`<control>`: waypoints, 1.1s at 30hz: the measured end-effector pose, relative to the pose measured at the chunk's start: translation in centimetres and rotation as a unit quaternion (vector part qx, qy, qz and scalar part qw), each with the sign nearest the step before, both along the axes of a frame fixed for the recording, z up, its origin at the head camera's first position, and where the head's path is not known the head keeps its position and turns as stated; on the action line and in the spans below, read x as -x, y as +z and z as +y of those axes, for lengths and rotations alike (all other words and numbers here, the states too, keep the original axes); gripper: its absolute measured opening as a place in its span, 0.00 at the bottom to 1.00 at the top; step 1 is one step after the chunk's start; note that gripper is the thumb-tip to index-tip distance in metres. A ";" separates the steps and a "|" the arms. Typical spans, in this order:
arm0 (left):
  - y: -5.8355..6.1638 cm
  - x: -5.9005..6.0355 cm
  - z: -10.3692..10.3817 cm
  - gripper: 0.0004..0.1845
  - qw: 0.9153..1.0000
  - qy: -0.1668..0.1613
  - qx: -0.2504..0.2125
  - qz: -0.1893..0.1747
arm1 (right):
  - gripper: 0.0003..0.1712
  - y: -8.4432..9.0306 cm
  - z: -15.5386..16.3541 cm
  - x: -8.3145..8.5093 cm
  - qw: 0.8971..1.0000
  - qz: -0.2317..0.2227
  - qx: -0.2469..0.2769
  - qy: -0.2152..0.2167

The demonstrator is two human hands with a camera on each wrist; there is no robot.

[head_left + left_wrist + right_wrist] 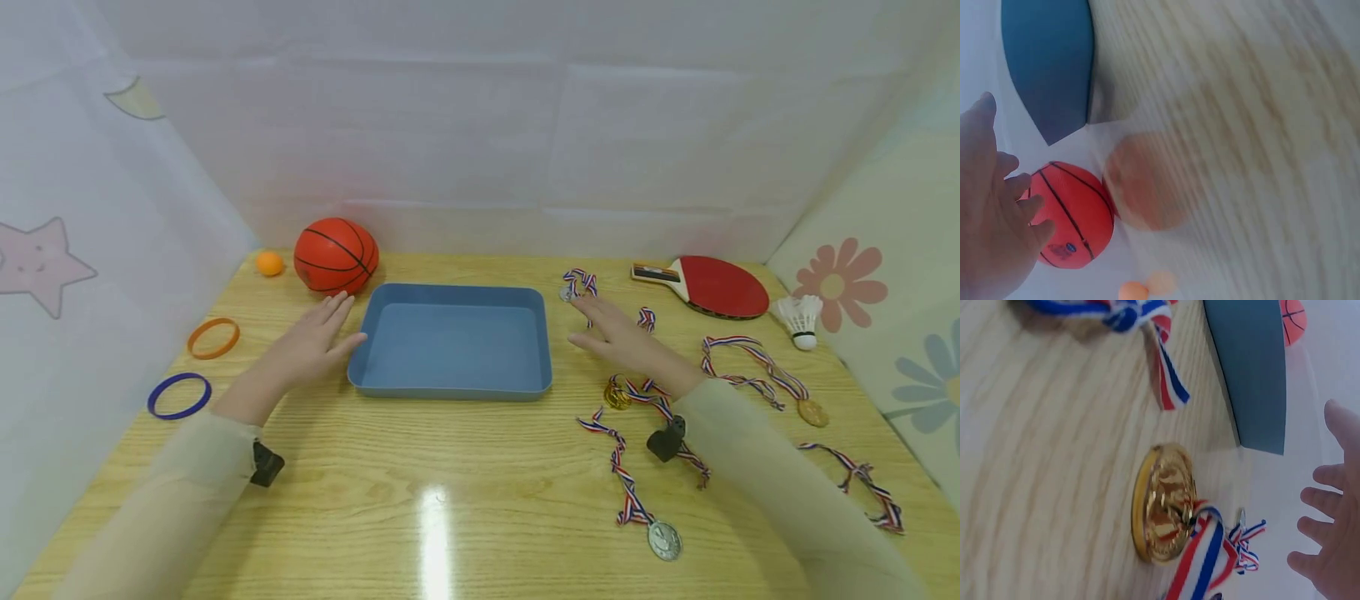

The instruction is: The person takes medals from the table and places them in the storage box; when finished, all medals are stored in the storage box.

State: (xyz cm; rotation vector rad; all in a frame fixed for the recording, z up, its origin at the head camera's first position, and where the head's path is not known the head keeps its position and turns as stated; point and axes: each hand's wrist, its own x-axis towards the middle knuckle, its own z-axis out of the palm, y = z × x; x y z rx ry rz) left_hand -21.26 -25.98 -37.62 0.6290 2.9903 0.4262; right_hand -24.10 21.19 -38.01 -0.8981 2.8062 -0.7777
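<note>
A shallow blue tray (450, 393) lies on the wooden table between my two hands, with nothing in it. My left hand (311, 346) is beside the tray's left side, fingers extended, in front of a small red basketball (336, 256). In the left wrist view that hand (997, 206) holds nothing and the ball (1075, 215) shows beyond its fingers. Off the tray's right side, my right hand (618, 337) has straight fingers and holds nothing. Below it lie a gold medal (617, 394) on a striped ribbon and, farther back, a small silver medal (566, 293).
An orange ball (270, 263), an orange wristband (213, 338) and a blue wristband (179, 396) lie at left. At right are a red paddle (723, 287), a shuttlecock (801, 321), another gold medal (812, 413), and a silver medal (664, 540) near the front. White cloth hangs behind.
</note>
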 end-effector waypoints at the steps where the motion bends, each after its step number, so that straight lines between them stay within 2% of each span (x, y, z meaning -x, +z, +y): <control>1: -0.1 0.1 0.1 0.41 1.000 -0.004 0.001 -0.006 | 0.39 -0.1 -0.3 0.0 1.000 -0.008 0.003 0.005; 7: -0.9 0.6 0.5 0.38 0.999 -0.032 -0.002 -0.037 | 0.40 -0.7 -1.7 0.5 0.999 -0.033 -0.016 0.035; 11: -1.1 0.6 0.4 0.34 0.998 -0.044 -0.004 -0.044 | 0.43 -1.0 -2.4 0.6 0.997 -0.054 -0.024 0.050; 21: -0.8 0.3 0.6 0.30 0.997 -0.054 0.013 -0.056 | 0.44 -1.0 -2.8 0.6 0.994 -0.082 -0.032 0.062; 26: -0.7 -0.3 0.7 0.30 0.997 -0.062 0.014 -0.042 | 0.45 -0.8 -2.9 0.3 0.994 -0.081 -0.043 0.061; 33: -0.9 -1.3 0.7 0.30 0.997 -0.070 0.027 -0.027 | 0.45 -0.4 -2.8 -1.1 0.994 -0.069 -0.064 0.056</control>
